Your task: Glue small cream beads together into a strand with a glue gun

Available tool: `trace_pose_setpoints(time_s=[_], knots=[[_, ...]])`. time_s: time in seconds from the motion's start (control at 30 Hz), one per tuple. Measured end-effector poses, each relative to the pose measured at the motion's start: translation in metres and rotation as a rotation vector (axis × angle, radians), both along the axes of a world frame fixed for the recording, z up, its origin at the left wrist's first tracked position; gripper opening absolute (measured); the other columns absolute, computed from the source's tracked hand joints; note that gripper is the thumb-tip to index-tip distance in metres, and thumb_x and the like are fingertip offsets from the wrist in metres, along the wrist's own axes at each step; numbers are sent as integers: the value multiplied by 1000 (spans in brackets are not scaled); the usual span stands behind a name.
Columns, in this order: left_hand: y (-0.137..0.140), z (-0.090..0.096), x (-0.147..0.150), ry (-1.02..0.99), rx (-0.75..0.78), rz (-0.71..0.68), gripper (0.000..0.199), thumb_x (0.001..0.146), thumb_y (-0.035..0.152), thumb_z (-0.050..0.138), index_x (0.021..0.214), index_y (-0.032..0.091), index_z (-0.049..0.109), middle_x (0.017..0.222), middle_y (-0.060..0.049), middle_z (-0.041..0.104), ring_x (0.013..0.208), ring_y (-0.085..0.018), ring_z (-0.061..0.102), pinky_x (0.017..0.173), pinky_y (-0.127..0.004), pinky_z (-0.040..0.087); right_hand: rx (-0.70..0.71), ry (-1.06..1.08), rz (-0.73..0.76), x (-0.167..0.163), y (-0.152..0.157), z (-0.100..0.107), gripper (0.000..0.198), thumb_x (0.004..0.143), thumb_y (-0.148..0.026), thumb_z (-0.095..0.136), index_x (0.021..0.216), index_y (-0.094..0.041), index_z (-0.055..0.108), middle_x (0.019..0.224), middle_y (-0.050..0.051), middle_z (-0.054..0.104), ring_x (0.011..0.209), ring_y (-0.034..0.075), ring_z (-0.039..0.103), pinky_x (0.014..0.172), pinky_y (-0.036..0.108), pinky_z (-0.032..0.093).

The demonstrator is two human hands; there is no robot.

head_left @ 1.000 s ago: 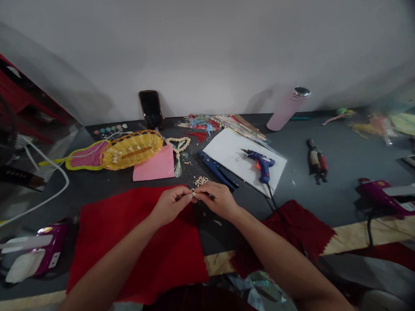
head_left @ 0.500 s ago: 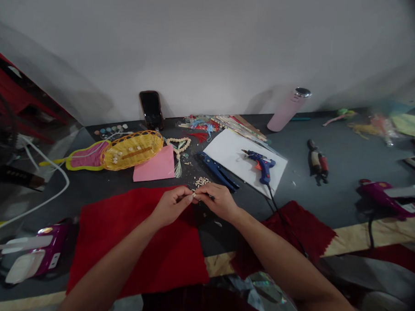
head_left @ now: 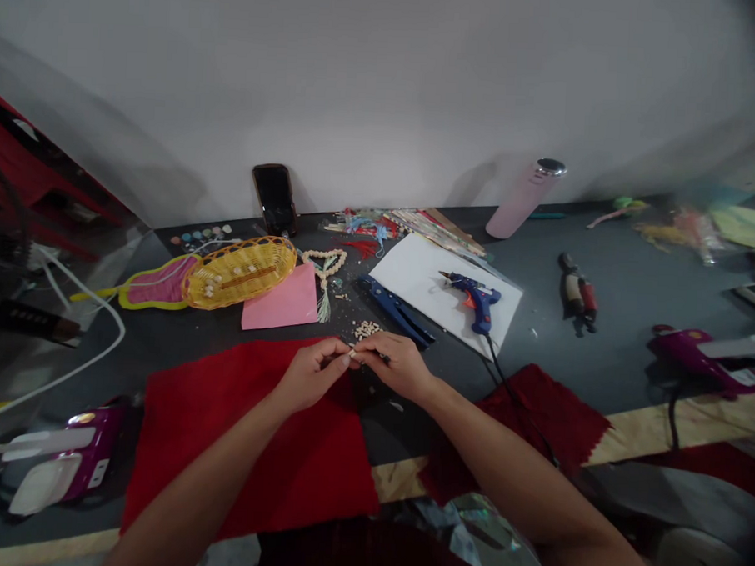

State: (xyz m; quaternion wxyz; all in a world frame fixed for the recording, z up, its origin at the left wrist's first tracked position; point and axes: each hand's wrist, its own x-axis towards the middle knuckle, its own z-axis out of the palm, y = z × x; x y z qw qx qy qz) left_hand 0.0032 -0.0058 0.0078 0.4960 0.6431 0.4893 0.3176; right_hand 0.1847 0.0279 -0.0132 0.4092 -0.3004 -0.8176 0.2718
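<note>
Grip pinched, a left hand (head_left: 311, 376) and right hand (head_left: 400, 367) meet fingertip to fingertip on a small pale piece (head_left: 353, 354), held near the far corner of a red cloth (head_left: 258, 445) on the tabletop (head_left: 633, 286). Work on that piece appears under way, its finer details too small to tell; a loose pile (head_left: 367, 329) just beyond seemingly remains, while a tasselled beaded loop (head_left: 341, 263) farther back looks complete.

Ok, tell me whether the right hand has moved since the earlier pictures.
No: against the small pile of pale pieces, the right hand keeps its place, just on the pile's near side. Any finger movement is too small to tell.
</note>
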Motion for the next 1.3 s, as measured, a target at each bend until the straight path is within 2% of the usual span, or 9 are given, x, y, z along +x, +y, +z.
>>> trace_pose_setpoints(time_s=[0.17, 0.77, 1.03, 1.2, 1.3], knots=[[0, 1, 0, 37, 12, 10, 23, 85, 31, 46, 86, 16, 63, 83, -4, 67, 74, -13, 58, 66, -23, 41, -2, 7, 9, 1, 0, -1, 11, 86, -26, 55, 86, -20, 64, 77, 2, 68, 72, 12, 62, 70, 23, 49], [0, -3, 0, 19, 37, 2, 22, 86, 32, 46, 85, 18, 63, 83, -4, 66, 78, -15, 59, 72, -26, 42, -18, -28, 9, 1, 0, 0, 14, 87, -27, 52, 87, -21, 64, 79, 2, 68, 74, 12, 63, 71, 24, 49], [0, -4, -1, 3, 2, 46, 20, 84, 31, 50, 82, 17, 64, 80, -3, 65, 67, -11, 53, 60, -22, 38, -6, -64, 5, 4, 2, -3, 14, 87, -28, 51, 89, -21, 64, 80, 3, 68, 75, 13, 62, 71, 25, 49], [5, -6, -3, -228, -189, 171, 20, 80, 35, 55, 86, 16, 60, 75, -3, 66, 48, -6, 40, 47, -20, 30, 90, -171, -73, 8, 8, -6, 16, 88, -24, 48, 93, -21, 63, 86, 5, 67, 81, 15, 60, 77, 30, 48], [9, -5, -6, -395, -320, 241, 24, 76, 36, 61, 86, 15, 59, 73, -3, 66, 47, -5, 41, 44, -18, 28, 123, -248, -97, 13, 12, -7, 19, 89, -22, 46, 99, -22, 62, 93, 6, 66, 86, 17, 57, 81, 32, 47]])
